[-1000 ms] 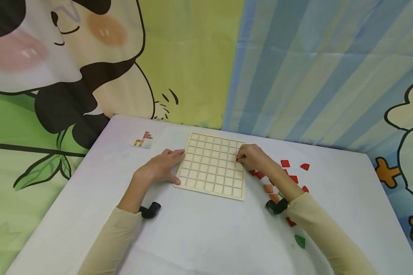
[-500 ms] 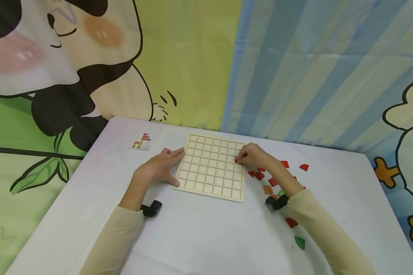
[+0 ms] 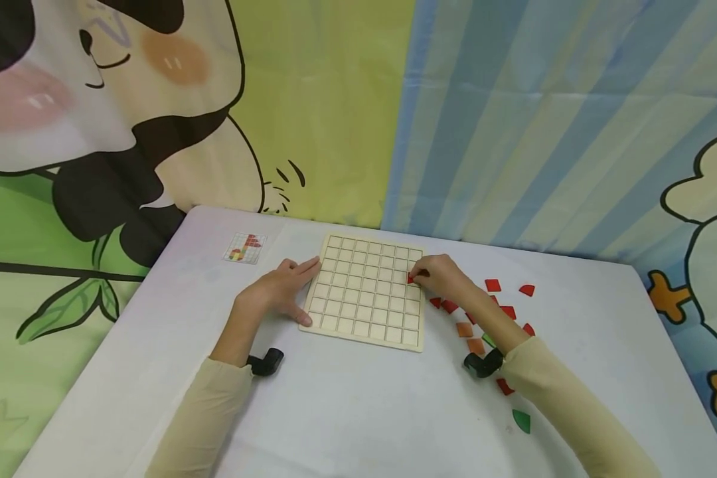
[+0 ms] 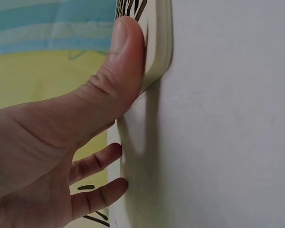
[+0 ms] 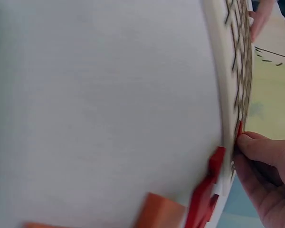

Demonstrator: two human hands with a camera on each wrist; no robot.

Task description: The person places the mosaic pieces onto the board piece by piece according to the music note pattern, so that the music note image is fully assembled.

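A square wooden grid board lies on the white table, divided into rows of small cells. My left hand rests at its left side, fingers extended along the edge. In the left wrist view the thumb lies on the board's corner. At the right side of the grid, my right hand pinches a small red tile between thumb and fingertips. The right wrist view shows this red tile standing tilted at the grid surface, partly covered by the fingers.
Right of the board lie scattered red tiles, orange squares and a green quarter-round piece, some partly under the right forearm. A small pattern card lies at the back left. A printed curtain hangs behind the table.
The right hand stays over the same part of the grid with small finger shifts, and more of the red tile shows now. The left hand holds its place; the head view shifts slightly.
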